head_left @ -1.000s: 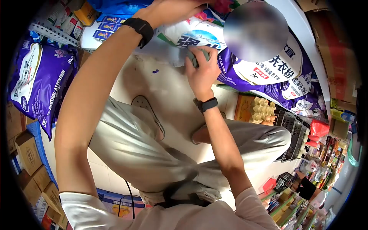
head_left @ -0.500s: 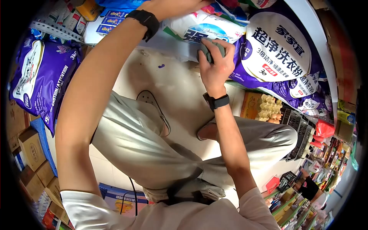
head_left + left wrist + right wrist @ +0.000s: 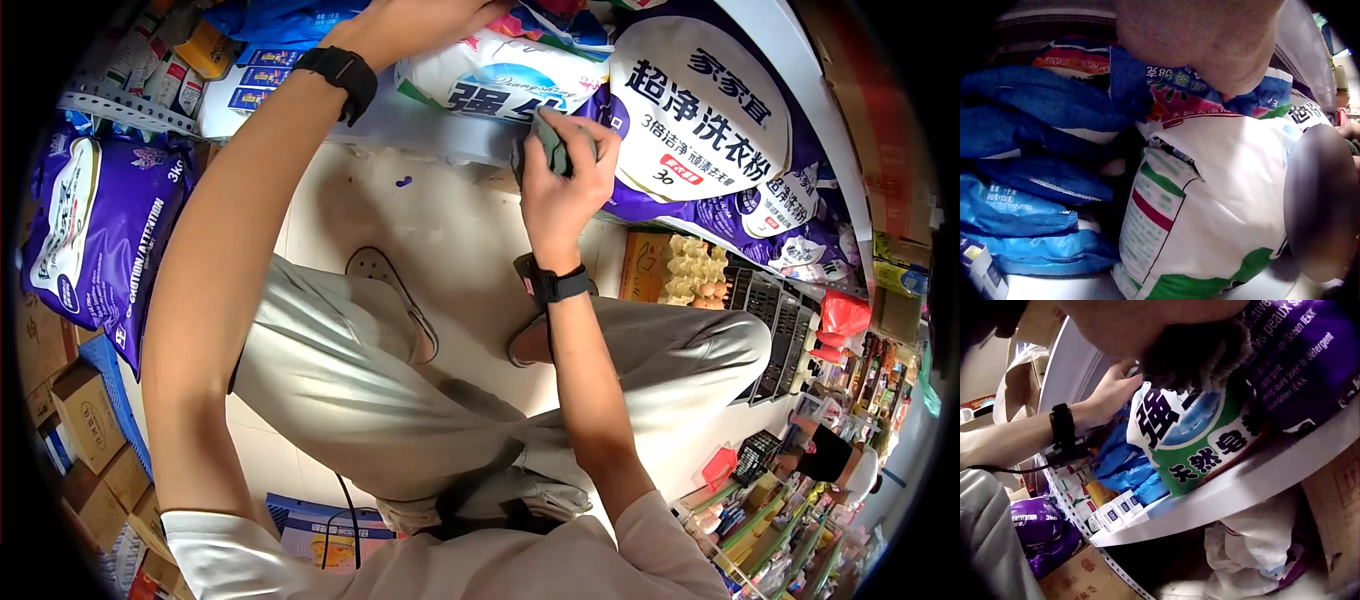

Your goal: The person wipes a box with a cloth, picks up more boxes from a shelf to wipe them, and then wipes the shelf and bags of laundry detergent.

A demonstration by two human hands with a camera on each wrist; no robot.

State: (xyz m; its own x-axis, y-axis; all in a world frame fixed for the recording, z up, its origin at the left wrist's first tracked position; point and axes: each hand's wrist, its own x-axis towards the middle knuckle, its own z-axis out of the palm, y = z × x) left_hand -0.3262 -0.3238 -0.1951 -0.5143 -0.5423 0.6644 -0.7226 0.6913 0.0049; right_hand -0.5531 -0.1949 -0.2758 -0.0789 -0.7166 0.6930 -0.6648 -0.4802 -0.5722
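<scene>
My right hand [image 3: 566, 195] holds a grey-green cloth [image 3: 553, 145] with curled fingers at the lower right edge of a white bag [image 3: 500, 75], beside a large purple detergent bag [image 3: 700, 110]. In the right wrist view the cloth [image 3: 1197, 356] looks dark and lies over the white bag's [image 3: 1188, 434] upper part. My left hand [image 3: 425, 28] is at the top edge of the head view, its fingertips cut off. The right wrist view shows the left hand [image 3: 1113, 394] by the far side of the white bag, fingers partly hidden; its heel [image 3: 1210, 56] hangs above colourful packets [image 3: 1179, 94].
Blue bags [image 3: 1035, 100] and small boxes [image 3: 262, 78] share the white shelf [image 3: 440, 130]. Another purple bag [image 3: 105, 230] lies at the left, above cartons [image 3: 90, 415]. Egg trays [image 3: 690, 272] and black crates [image 3: 775, 330] stand at the right. A person [image 3: 835, 460] is in the lower right background.
My right hand has moved rightward along the white bag with the cloth, towards the large purple bag. The left hand stays near the packets at the top; the head view has shifted slightly.
</scene>
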